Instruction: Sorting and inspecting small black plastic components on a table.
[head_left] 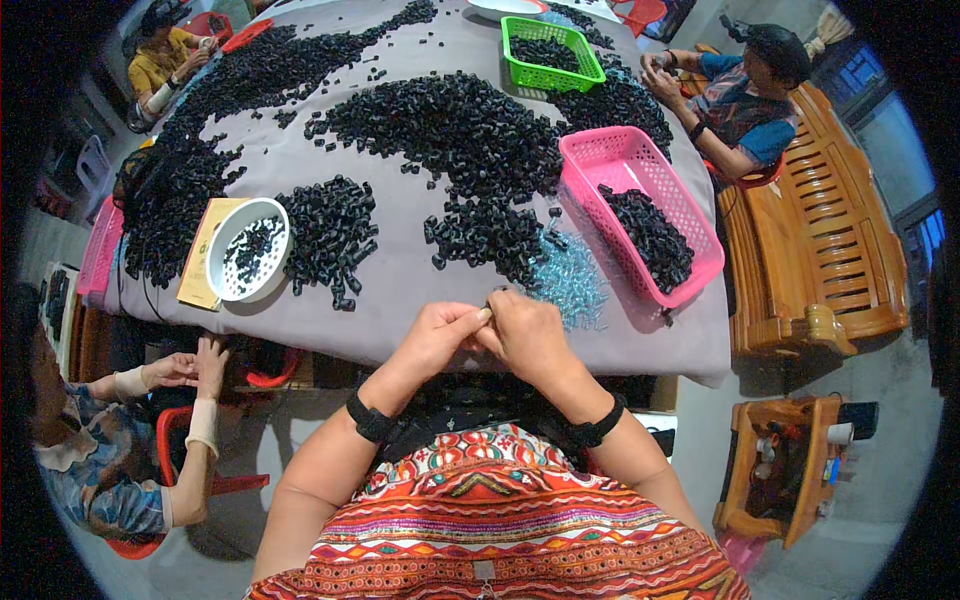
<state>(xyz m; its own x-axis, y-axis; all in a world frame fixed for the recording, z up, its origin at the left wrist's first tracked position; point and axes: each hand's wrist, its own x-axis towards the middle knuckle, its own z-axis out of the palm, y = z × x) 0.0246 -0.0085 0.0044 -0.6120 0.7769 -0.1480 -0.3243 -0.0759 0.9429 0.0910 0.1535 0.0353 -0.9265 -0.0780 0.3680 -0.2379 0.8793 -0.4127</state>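
Note:
My left hand (436,338) and my right hand (530,335) meet over the table's front edge, fingertips pinched together. Whatever lies between them is small and mostly hidden by the fingers. Just beyond my right hand is a pile of small, clear bluish pieces (568,282). Small black plastic parts (482,238) lie in a heap ahead of both hands. To the right stands a pink plastic basket (618,158) with more black parts inside. A smaller heap of black parts (330,235) sits left of my hands, beside a white perforated bowl (252,287) holding some too.
A tan flat board or booklet (196,262) lies under the bowl. Farther off are a green basket (590,72) and larger black heaps. People with busy hands sit at left (180,370), far left (170,80) and right (675,85). A wooden bench (820,210) is at right.

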